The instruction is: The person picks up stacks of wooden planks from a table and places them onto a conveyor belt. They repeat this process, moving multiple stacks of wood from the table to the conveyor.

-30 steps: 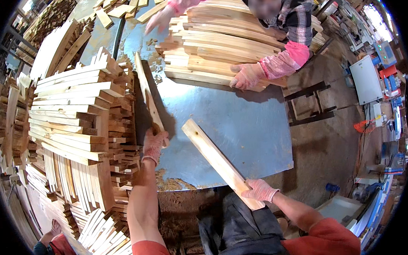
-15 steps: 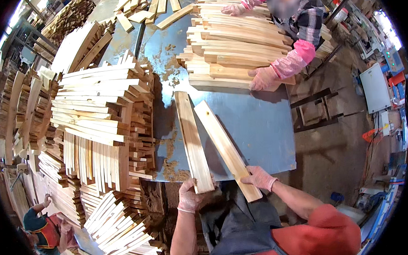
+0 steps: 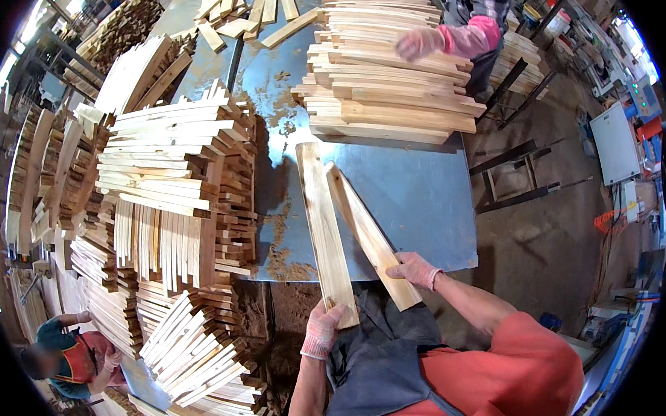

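Two pale wooden boards lie at an angle to each other over the near edge of a metal-topped table (image 3: 416, 211). My left hand (image 3: 323, 327), in a pinkish work glove, is closed on the near end of the left board (image 3: 322, 231). The near part of the right board (image 3: 371, 240) is gripped by my gloved right hand (image 3: 415, 270), fingers over its edge. This board looks tipped onto its side, its far end close beside the left one. Both near ends reach past the table edge above my dark apron (image 3: 381, 341).
Beyond the boards, a large stack of boards (image 3: 386, 77) covers the far table, where a co-worker's gloved hand (image 3: 421, 44) hovers. Tall board piles (image 3: 157, 164) stand at left. Short offcuts (image 3: 270, 8) lie at the back. Another person (image 3: 85, 356) works at lower left.
The right board has rolled toward its edge, and its far end sits closer to the left board. The co-worker's hand has left the stack's near edge and moved farther back.
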A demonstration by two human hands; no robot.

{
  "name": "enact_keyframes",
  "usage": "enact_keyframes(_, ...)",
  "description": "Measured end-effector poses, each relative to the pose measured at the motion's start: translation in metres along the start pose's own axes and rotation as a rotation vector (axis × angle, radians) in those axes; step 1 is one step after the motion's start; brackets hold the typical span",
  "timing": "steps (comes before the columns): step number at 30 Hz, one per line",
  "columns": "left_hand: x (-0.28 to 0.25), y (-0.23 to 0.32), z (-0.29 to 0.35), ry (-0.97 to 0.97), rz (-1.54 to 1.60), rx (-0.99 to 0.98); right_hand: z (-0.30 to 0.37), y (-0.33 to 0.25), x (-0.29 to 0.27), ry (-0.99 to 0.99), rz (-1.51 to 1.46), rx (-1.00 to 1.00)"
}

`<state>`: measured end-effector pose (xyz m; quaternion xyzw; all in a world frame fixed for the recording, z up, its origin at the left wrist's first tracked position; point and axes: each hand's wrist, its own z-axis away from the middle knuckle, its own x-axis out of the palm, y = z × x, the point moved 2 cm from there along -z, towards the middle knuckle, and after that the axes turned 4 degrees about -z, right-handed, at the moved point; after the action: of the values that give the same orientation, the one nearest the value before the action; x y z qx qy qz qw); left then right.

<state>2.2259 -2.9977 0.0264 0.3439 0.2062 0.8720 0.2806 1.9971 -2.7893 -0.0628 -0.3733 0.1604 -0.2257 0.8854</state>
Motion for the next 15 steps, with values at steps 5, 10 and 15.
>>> enact_keyframes(5, 0.015, 0.047, 0.066, 0.048, -0.033, 0.199, 0.0, -0.017, 0.009, -0.019, -0.019, -0.032)
enact_keyframes(10, 0.016, 0.12, 0.116, 0.192, 0.03, 0.664, -0.01, -0.02, 0.015, -0.022, -0.143, -0.073)
enact_keyframes(15, -0.017, 0.203, 0.11, 0.9, -0.093, 0.847, -0.005, -0.048, 0.012, -0.033, -0.114, -0.077)
